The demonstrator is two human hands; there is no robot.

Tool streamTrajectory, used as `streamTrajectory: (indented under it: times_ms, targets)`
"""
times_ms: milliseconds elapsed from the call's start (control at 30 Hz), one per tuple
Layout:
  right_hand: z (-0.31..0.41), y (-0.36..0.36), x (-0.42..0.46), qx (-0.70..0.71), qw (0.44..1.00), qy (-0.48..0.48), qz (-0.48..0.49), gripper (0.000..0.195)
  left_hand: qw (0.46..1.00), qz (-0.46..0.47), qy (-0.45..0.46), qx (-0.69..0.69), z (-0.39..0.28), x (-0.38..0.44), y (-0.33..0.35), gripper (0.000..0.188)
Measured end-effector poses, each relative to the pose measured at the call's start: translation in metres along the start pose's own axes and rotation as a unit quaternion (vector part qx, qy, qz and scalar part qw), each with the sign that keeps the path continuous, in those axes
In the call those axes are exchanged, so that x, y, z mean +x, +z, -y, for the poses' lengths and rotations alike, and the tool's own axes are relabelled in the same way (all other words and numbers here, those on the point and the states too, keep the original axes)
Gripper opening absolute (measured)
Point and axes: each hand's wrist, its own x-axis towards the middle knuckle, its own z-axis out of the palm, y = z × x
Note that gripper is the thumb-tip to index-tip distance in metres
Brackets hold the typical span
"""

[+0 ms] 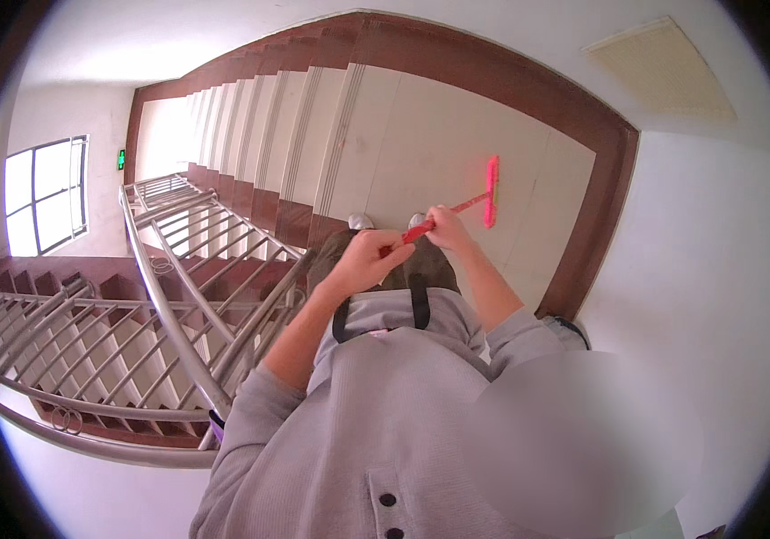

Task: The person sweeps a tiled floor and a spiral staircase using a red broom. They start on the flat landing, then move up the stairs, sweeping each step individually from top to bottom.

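A red-handled floor tool, a broom or a mop, slants away from my body. Its handle ends in a narrow bright pink head with a little green on it. The head is over the pale tiled landing, right of my feet; I cannot tell whether it presses on the tiles. Around the upper end of the handle my left hand is closed. My right hand grips the same handle a little farther down.
Stairs with grooved edges drop away at the upper left. A metal railing stands close to my left side, with another flight beyond it. Dark red skirting borders the landing, and a white wall rises at right.
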Motion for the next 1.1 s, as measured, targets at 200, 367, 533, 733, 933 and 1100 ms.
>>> streamTrajectory:
  times_ms: [200, 367, 533, 733, 933, 1100]
  targets:
    - [-0.038, 0.009, -0.008, 0.018, 1.0, 0.014, 0.019, 0.013, 0.953, -0.071, -0.056, -0.29, 0.04, 0.01, 0.044, 0.02]
    - [-0.001, 0.039, 0.033, 0.01, 1.0, 0.004, -0.015, 0.013, 0.96, -0.181, -0.047, -0.208, 0.066, 0.014, -0.002, 0.021]
    - [0.063, 0.089, 0.088, -0.006, 1.0, -0.011, 0.015, 0.016, 0.957, -0.251, -0.036, -0.143, 0.077, -0.011, -0.088, 0.034]
    - [0.147, 0.158, 0.157, 0.04, 0.995, -0.08, 0.035, 0.02, 0.956, -0.285, -0.042, -0.057, 0.097, -0.054, -0.192, 0.041]
    - [0.238, 0.191, 0.205, 0.049, 0.99, -0.107, 0.08, 0.024, 0.939, -0.338, -0.045, -0.034, 0.092, -0.088, -0.27, 0.042]
    - [0.276, 0.216, 0.228, 0.086, 0.983, -0.155, 0.056, 0.034, 0.941, -0.332, -0.054, -0.031, 0.078, -0.106, -0.308, 0.043]
